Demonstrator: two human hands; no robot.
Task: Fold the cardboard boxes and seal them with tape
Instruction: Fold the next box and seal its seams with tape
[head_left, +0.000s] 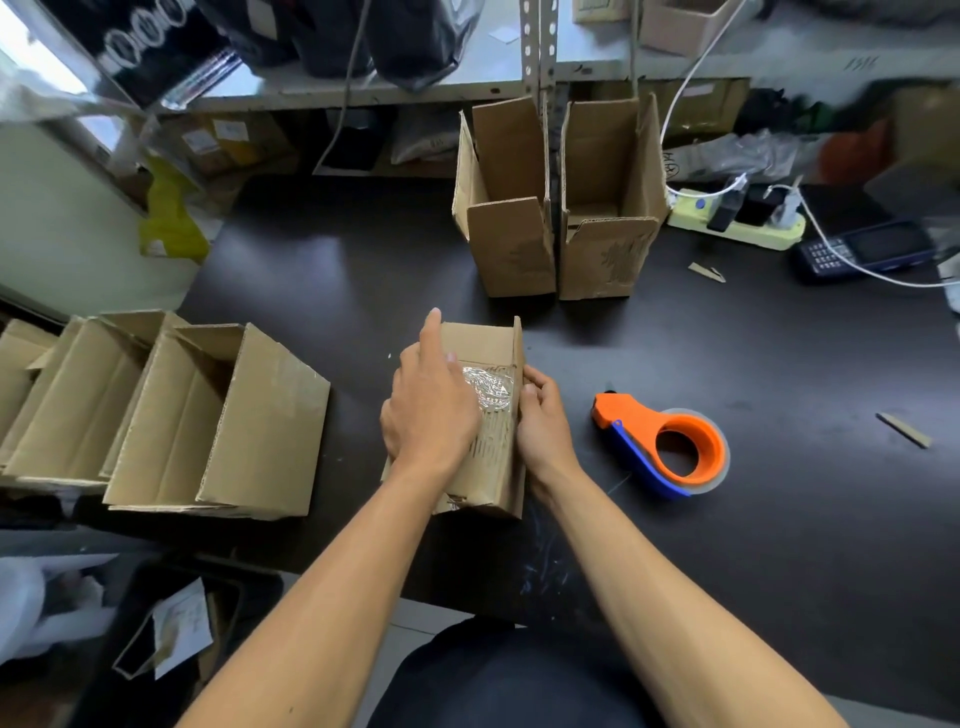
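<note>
The left hand presses flat on the small brown taped cardboard box, right hand gripping its edge; likely light, stiff, crushable, best held by its side walls

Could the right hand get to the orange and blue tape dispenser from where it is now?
Probably yes: the orange and blue tape dispenser lies just right of the right hand on bare dark tabletop, nothing between, though that hand now grips the small cardboard box.

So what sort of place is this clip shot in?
Probably a small packing or shipping workroom: open cardboard boxes stand on a dark worktable, a tape dispenser lies beside the box being sealed, and metal shelving holds parcels.
</note>
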